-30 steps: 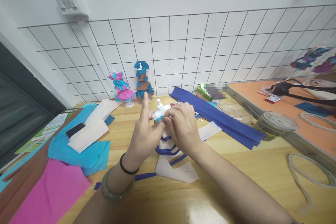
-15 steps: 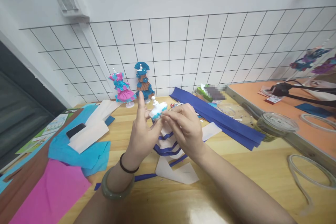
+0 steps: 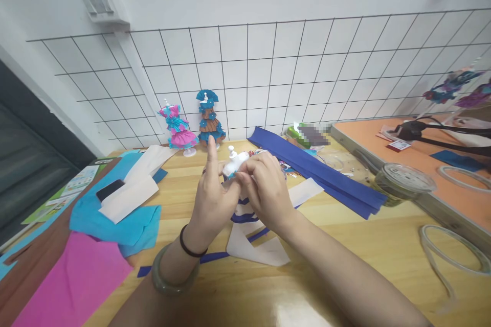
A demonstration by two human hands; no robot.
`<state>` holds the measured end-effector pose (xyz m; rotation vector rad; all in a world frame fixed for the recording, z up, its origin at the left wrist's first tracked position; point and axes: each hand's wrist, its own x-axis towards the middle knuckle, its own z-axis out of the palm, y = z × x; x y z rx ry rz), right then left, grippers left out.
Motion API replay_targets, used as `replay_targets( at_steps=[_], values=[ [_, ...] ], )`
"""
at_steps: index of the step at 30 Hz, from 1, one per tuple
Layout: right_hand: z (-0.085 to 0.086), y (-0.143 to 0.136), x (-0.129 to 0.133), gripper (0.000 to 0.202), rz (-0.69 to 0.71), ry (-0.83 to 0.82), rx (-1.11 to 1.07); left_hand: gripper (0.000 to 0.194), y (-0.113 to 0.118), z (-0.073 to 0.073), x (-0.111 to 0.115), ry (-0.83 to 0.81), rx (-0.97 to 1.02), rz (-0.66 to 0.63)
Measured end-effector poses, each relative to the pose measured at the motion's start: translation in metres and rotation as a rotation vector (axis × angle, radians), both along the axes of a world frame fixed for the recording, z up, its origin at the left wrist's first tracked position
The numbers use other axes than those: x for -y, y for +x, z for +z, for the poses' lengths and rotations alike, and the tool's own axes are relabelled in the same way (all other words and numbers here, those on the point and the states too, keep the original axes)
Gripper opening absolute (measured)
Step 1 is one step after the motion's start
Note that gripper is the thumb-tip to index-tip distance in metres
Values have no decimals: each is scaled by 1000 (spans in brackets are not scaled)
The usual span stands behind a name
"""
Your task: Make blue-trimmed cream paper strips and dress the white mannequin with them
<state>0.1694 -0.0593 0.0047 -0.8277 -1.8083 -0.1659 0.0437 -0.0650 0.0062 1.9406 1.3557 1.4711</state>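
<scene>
A small white dress mannequin [image 3: 235, 162] with a knob on top is between my hands over the table, leaning slightly. Its white paper skirt [image 3: 242, 209] has dark blue bands and is partly hidden by my right hand. My left hand [image 3: 215, 202] is around the mannequin's left side, with the index finger pointing up and the thumb at the front. My right hand [image 3: 268, 189] pinches at the front of the bodice, where a bit of turquoise trim [image 3: 231, 174] shows by the fingertips. The exact grip is hidden.
Two finished paper dresses, one pink and blue [image 3: 179, 130], one brown and teal [image 3: 210, 120], stand at the back. Coloured crepe paper [image 3: 76, 276] and a phone [image 3: 110, 190] lie left. A blue paper strip [image 3: 314, 171], wire spool [image 3: 402, 181] and white scraps [image 3: 257, 248] lie nearby.
The mannequin has shifted slightly right and down between my hands, and less of its turquoise trim and skirt shows. My right hand has moved a little over its front.
</scene>
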Motion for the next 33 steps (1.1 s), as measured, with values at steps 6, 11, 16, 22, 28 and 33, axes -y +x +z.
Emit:
replay_targets(
  at_steps=[6,11,16,22,28,33],
  values=[
    [-2,-3,3,16,12,-27,52,91,-2,-1,-4,-21,-14,55],
    [-1,-6,7,17,68,-41,62,92,-4,1,-3,7,-105,138],
    [0,-10,11,19,116,-60,60,91,-4,1,-1,109,-221,217],
    [-4,-17,20,21,208,-2,137,84,-11,3,-10,128,-291,347],
    [2,-3,13,8,127,-12,-106,86,-10,5,-8,164,-250,297],
    [3,3,6,19,71,19,-126,87,-5,5,-2,223,-273,257]
  ],
)
